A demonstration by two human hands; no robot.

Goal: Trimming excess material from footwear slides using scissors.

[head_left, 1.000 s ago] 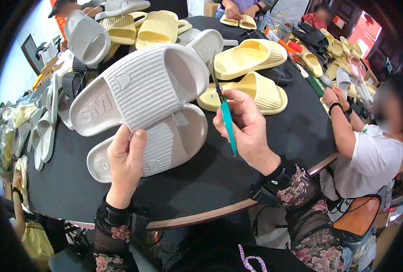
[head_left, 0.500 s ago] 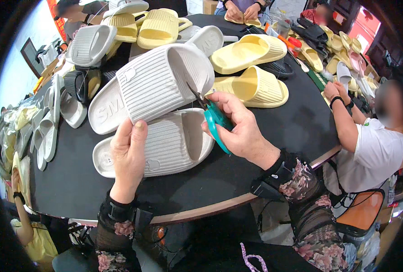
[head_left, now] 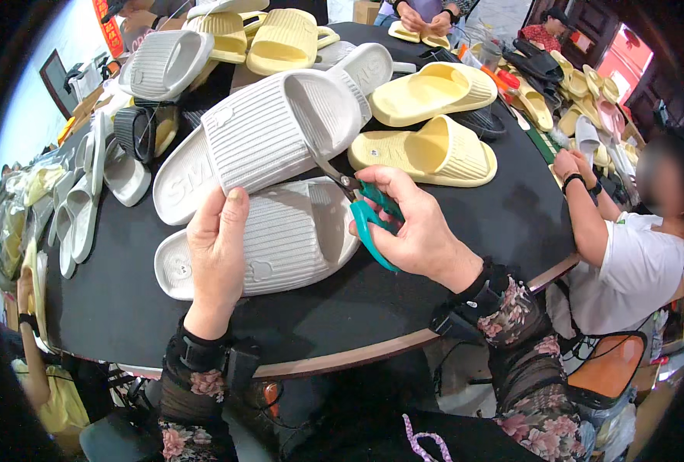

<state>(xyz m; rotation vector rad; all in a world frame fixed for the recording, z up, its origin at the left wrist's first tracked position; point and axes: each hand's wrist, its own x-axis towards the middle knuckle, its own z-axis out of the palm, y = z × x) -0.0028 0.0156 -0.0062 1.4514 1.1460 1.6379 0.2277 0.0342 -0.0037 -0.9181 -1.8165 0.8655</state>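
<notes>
My left hand (head_left: 217, 250) grips the edge of a white ribbed slide sandal (head_left: 257, 135), held up and tilted with its strap facing me. My right hand (head_left: 411, 227) holds scissors with teal handles (head_left: 366, 209); their blades reach up to the strap opening of that sandal. A second white ribbed sandal (head_left: 280, 242) lies flat on the black round table (head_left: 434, 308) right under both hands.
Two pale yellow slides (head_left: 434, 150) lie just beyond my right hand. More white and yellow slides are piled at the far left and back of the table. A person in a white shirt (head_left: 627, 262) sits at the right, hands on the table edge.
My right hand has turned the teal-handled scissors from pointing down to blades-up against the strap of the held sandal. The held sandal has shifted closer and to the right.
</notes>
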